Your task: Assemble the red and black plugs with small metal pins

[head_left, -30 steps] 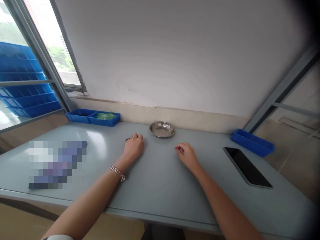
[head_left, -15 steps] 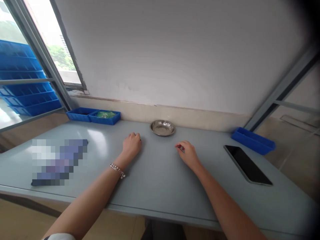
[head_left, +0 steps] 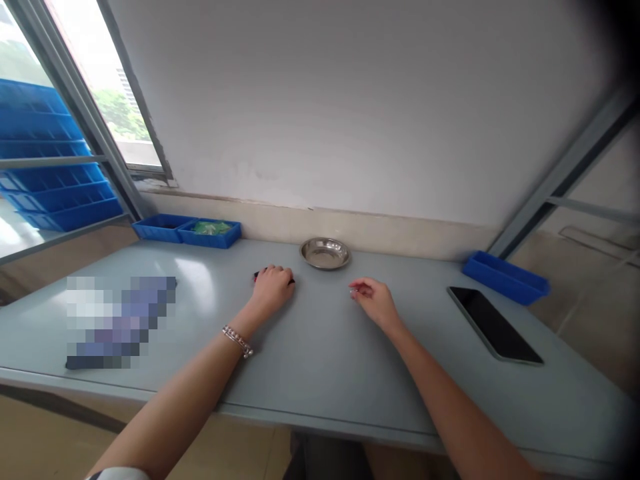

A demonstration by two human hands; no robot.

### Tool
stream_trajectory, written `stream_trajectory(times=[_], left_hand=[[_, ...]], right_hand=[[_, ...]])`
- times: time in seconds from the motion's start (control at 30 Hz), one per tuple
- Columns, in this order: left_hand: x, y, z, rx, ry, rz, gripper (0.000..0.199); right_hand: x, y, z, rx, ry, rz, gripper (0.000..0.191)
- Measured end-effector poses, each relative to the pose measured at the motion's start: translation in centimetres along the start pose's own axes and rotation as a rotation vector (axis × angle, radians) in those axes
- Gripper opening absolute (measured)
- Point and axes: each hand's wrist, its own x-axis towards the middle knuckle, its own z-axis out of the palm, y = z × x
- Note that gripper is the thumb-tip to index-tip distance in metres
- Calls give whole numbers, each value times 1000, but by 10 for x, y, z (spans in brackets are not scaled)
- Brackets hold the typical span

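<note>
My left hand (head_left: pixel 273 289) lies over the tabletop left of the metal dish, its fingers curled round a slim black-and-red object (head_left: pixel 257 274). Only the dark ends of that object show at either side of the hand, so its kind is unclear. Across from it, my right hand (head_left: pixel 376 302) is held in a pinch with a tiny, light-coloured piece (head_left: pixel 354 291) at the fingertips, too small to name. A shallow round steel dish (head_left: pixel 325 254) stands behind and between my hands, touched by neither.
A black-screened phone (head_left: pixel 493 325) lies on the right of the grey table (head_left: pixel 320 373), near an oblong blue bin (head_left: pixel 506 277). Two small blue bins (head_left: pixel 210 235) stand at the back left, one with green stuff in it. A pixelated patch (head_left: pixel 120 323) covers something at the left.
My left hand has shifted slightly right, and more of the black-and-red object shows beside its fingers. The right hand has turned a little, and the light piece at its fingertips is now in sight.
</note>
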Motion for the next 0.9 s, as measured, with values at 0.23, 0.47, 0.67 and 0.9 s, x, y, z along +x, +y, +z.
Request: stream_trajectory(times=[0.23,0.47,0.67,0.9], left_hand=[[-10,29,0,-468,44,364,18],[-16,40,2,-594,15,468,18],[-15,40,5,-639,19,466,20],[-14,41,10,-655,53,432,20]], right_hand=[[-8,-17,9,278,-92,109,21],[-14,-25,17,354,-170,146,22],[-15,-29,18,381,-198,160,18],[-14,-24,20,312,-179,113,21]])
